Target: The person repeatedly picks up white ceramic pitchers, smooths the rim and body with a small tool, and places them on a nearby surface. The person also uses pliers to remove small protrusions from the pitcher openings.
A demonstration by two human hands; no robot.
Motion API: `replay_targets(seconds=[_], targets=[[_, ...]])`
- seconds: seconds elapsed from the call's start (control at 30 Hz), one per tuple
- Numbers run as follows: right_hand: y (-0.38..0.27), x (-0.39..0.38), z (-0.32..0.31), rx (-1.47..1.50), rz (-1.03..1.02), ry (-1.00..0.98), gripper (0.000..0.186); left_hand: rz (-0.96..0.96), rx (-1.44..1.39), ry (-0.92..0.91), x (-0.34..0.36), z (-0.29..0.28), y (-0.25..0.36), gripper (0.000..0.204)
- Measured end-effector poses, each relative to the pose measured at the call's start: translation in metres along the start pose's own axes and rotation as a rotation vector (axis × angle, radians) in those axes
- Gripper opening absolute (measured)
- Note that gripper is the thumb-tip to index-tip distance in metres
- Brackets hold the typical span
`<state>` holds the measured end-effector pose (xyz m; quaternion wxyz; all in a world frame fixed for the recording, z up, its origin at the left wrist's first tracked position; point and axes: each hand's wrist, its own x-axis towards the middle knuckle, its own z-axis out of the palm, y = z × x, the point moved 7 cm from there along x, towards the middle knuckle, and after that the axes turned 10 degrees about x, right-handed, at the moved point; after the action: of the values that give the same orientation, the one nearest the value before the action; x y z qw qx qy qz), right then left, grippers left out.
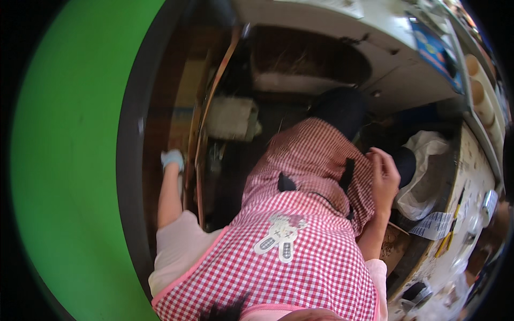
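Judging from this view alone, the work looks to be at a reaching or fetching stage: no finished piece can be made out, and what is left cannot be told. The left hand (172,161) is low, in the dark gap beside a long wooden strip (220,75); it is wrapped in something pale blue — glove or cloth, I cannot say — so how far its fingers are open, and whether they grip anything, cannot be told. That strip, the nearest thing to it, stands just to its right. The right hand (384,174) is bare, its fingers loosely bent beside the checked apron (321,241) over the lap, with nothing visible in it. On the left, a broad green surface (64,155) ends in a dark border; beyond the strip, a pale block-shaped thing (230,119) sits in shadow. At right, the worn, speckled tabletop (477,172) carries a yellow-handled tool (445,243), a printed sheet (431,226) overhanging its edge and crumpled clear plastic (452,297). A white bag (420,184) hangs or rests beside it — which, I cannot tell — and pale rolls (483,107) line up farther off.
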<state>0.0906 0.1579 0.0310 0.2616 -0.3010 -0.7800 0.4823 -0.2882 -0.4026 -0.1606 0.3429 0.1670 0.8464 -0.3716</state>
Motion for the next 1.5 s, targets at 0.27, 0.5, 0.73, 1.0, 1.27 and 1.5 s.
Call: replay_targets(seconds=[0.27, 0.5, 0.73, 1.0, 1.27, 1.5], targets=[[0.0, 0.013, 0.035, 0.278, 0.038, -0.101, 0.021, 0.036, -0.194, 1.006, -0.207, -0.262, 0.04, 0.019], [0.019, 0.023, 0.048, 1.225, 0.389, -0.185, 0.065, 0.809, -0.927, 1.327, -0.348, -0.335, 0.168, 0.017], [0.034, 0.024, -0.057, 1.455, 0.167, 0.146, 0.089, 1.461, -0.141, 0.542, -0.354, -0.335, 0.291, 0.02], [-0.026, 0.018, -0.036, 0.795, -0.02, -0.256, 0.08, 1.588, -1.153, 0.296, -0.336, -0.385, 0.307, 0.074], [0.02, -0.051, -0.236, -0.055, -0.063, 0.462, 0.032, 1.807, -0.941, 0.113, -0.367, -0.387, 0.351, 0.054], [0.171, 0.004, -0.448, -1.205, -0.061, 0.498, 0.031, 1.661, -1.088, 0.839, -0.375, -0.412, 0.275, 0.038]])
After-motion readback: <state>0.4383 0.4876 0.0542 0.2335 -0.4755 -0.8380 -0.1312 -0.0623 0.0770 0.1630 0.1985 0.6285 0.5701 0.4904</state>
